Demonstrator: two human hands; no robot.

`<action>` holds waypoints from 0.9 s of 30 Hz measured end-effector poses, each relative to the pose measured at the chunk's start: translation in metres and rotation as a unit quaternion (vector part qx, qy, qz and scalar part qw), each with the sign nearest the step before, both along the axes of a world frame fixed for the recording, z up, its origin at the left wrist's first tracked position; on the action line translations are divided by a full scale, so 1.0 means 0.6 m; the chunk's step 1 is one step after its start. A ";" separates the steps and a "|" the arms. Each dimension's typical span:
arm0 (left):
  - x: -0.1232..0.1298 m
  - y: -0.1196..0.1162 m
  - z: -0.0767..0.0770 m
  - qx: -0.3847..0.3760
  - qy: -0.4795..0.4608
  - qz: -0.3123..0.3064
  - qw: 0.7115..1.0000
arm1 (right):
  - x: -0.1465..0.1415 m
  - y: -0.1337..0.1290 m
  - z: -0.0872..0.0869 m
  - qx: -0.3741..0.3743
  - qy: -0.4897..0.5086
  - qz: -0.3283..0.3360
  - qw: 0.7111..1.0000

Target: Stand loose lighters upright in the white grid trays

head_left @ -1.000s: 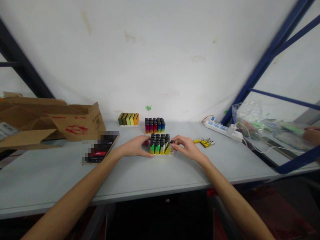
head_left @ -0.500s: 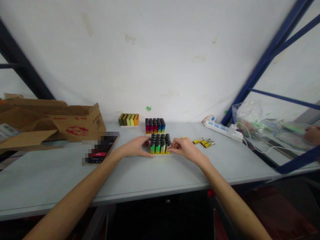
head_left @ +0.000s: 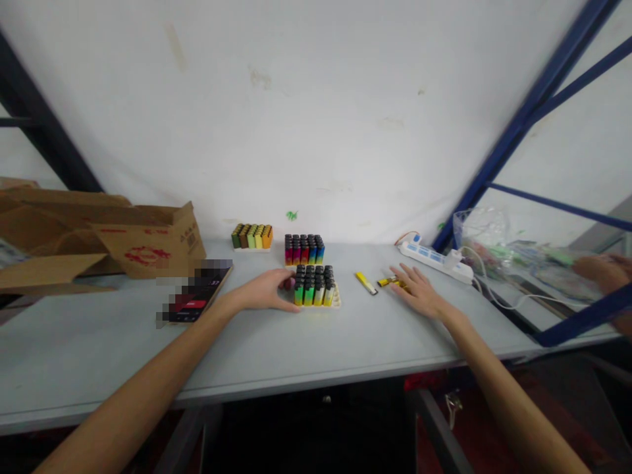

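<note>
Rows of green, white and yellow lighters (head_left: 314, 289) stand upright in a pale tray (head_left: 336, 297), whose right-hand column of slots holds none. My left hand (head_left: 269, 289) is closed on the tray's left side, thumb in front and fingers behind. Over several yellow lighters (head_left: 388, 281) lying on the table, my right hand (head_left: 419, 293) is spread open and partly covers them. A single yellow lighter (head_left: 366, 283) lies apart, between the tray and my right hand.
Behind stand red and blue lighters (head_left: 304, 250) and a green-to-orange set (head_left: 252, 237). A phone (head_left: 205, 293) and cardboard box (head_left: 148, 243) are left. A power strip (head_left: 435, 261), plastic bags (head_left: 494, 243) and another person's hands (head_left: 600, 271) are right.
My right hand has left the tray's right side and moved right to the loose lighters, its fingers now spread. The left hand stays at the tray. The other person's hands reach further in.
</note>
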State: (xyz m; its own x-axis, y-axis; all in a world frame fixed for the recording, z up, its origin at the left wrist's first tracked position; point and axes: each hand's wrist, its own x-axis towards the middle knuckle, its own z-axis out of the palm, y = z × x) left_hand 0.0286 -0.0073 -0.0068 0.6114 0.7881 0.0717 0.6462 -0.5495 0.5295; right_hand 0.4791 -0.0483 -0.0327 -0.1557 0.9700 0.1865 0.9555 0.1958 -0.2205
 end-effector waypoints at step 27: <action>0.000 -0.004 0.005 0.005 0.016 -0.004 1.000 | -0.084 -0.032 -0.005 0.036 0.120 0.038 0.991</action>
